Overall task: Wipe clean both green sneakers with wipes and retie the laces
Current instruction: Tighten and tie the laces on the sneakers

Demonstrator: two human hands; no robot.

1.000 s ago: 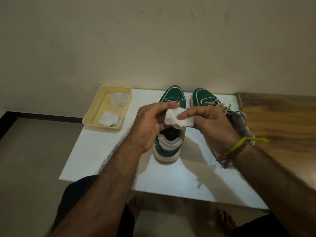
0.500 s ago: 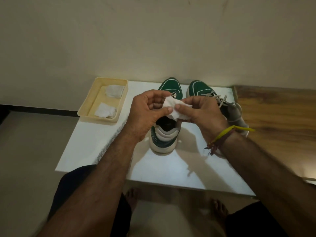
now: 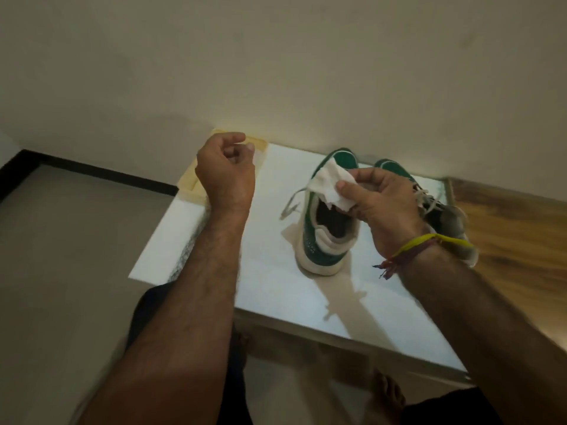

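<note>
While my right hand [image 3: 386, 207] pinches the white wipe [image 3: 331, 187] over the left green sneaker [image 3: 325, 237], my left hand [image 3: 225, 170] hangs curled, holding nothing.
I see both sneakers on the white table [image 3: 270, 256]; the right green sneaker [image 3: 445, 210] is mostly hidden by my wrist. Left hand covers most of the yellow tray [image 3: 188, 187], contents not visible. Loose lace [image 3: 291, 204] blurred.

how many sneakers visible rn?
2. The left sneaker stands mid-table, heel toward the camera; the right sneaker is beside it, mostly hidden behind the right hand. None elsewhere in view.
</note>
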